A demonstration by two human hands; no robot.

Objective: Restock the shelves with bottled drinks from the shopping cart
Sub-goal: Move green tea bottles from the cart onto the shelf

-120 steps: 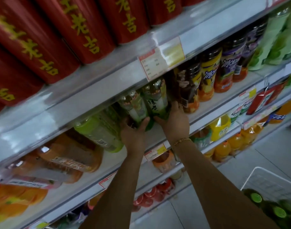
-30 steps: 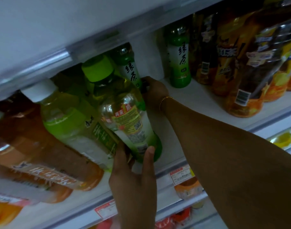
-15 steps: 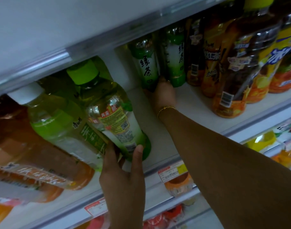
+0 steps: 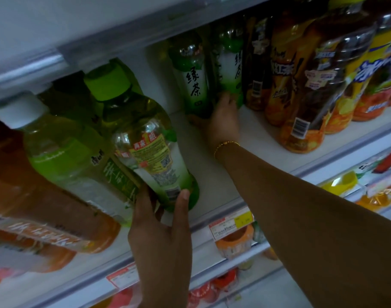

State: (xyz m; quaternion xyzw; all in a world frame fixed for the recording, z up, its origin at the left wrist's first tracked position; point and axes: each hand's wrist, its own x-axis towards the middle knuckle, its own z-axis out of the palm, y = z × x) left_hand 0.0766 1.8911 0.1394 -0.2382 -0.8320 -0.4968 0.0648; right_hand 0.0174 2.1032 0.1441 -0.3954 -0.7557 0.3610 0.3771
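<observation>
Left grip point(image 4: 161, 236) clasps the base of a tilted green tea bottle point(image 4: 145, 150) at the front edge of the shelf point(image 4: 214, 174). Right grip point(image 4: 223, 123) touches two upright green tea bottles point(image 4: 195, 85) farther back; whether it clasps one, I cannot tell.

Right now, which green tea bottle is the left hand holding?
The lime-capped bottle with the yellow sticker; the left hand grips its base. The bottle beside it has a white cap.

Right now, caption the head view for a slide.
Left hand grips a lime-capped tea bottle at the shelf front; right hand touches green tea bottles farther back.
</observation>
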